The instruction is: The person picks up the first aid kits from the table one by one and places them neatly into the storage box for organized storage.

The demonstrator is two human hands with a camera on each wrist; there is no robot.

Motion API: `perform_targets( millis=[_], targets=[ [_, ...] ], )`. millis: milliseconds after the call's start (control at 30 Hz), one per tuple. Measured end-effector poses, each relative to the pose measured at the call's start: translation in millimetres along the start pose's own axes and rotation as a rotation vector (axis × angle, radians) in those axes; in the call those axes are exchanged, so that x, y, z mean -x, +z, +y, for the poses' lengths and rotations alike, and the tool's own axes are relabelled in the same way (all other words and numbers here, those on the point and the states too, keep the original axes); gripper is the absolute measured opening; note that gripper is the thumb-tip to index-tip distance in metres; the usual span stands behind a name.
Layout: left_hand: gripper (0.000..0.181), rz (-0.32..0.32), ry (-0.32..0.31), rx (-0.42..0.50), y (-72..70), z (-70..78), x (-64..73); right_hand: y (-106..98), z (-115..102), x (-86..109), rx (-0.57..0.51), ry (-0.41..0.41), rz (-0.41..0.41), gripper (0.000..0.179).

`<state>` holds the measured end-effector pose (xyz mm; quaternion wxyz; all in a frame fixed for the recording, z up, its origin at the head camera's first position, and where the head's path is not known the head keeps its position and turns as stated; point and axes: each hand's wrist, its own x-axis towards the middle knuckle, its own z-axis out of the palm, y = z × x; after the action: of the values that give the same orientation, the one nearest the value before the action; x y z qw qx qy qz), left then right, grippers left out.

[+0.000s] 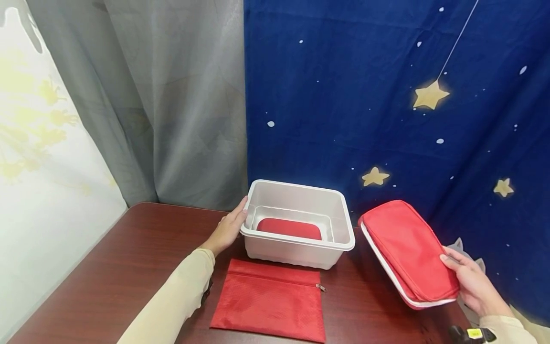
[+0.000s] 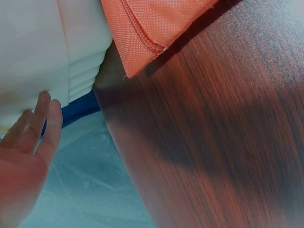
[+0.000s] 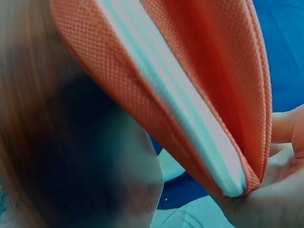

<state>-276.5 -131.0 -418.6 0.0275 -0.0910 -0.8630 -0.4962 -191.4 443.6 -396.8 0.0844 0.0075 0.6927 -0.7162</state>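
My right hand point(image 1: 470, 282) grips the lower right end of a red zip case point(image 1: 408, 248) with white trim, thumb on its top face. The case is tilted at the table's right side; in the right wrist view its red layers point(image 3: 199, 42) part above a pale band point(image 3: 175, 104). My left hand point(image 1: 227, 231) rests nearly straight fingers against the left side of a white plastic bin point(image 1: 296, 253). A flat red piece point(image 1: 290, 228) with rounded corners shows inside the bin. The left wrist view has those fingers point(image 2: 40, 118) at the bin's wall.
A flat red zip pouch point(image 1: 270, 301) lies in front of the bin, its metal puller point(image 1: 321, 287) at the upper right corner. The brown table point(image 1: 116, 267) ends at grey curtains point(image 1: 197, 119) and a blue star-patterned curtain point(image 1: 322, 95) behind.
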Motion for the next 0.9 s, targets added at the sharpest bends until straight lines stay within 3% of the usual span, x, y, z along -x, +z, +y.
perform_targets(
  millis=[200,500,900],
  targets=[
    [0.049,-0.002,-0.004,-0.018,-1.0,1.6,0.5,6.9,-11.1,-4.8,-0.023,0.005,0.011,0.026],
    [0.05,-0.007,0.003,-0.016,-0.9,0.1,-1.7,22.1,-27.9,-15.3,-0.054,-0.043,-0.048,0.028],
    [0.05,0.001,0.006,-0.026,-1.2,0.3,-0.5,62.9,-49.3,-39.4,-0.079,-0.071,-0.107,0.026]
  ],
)
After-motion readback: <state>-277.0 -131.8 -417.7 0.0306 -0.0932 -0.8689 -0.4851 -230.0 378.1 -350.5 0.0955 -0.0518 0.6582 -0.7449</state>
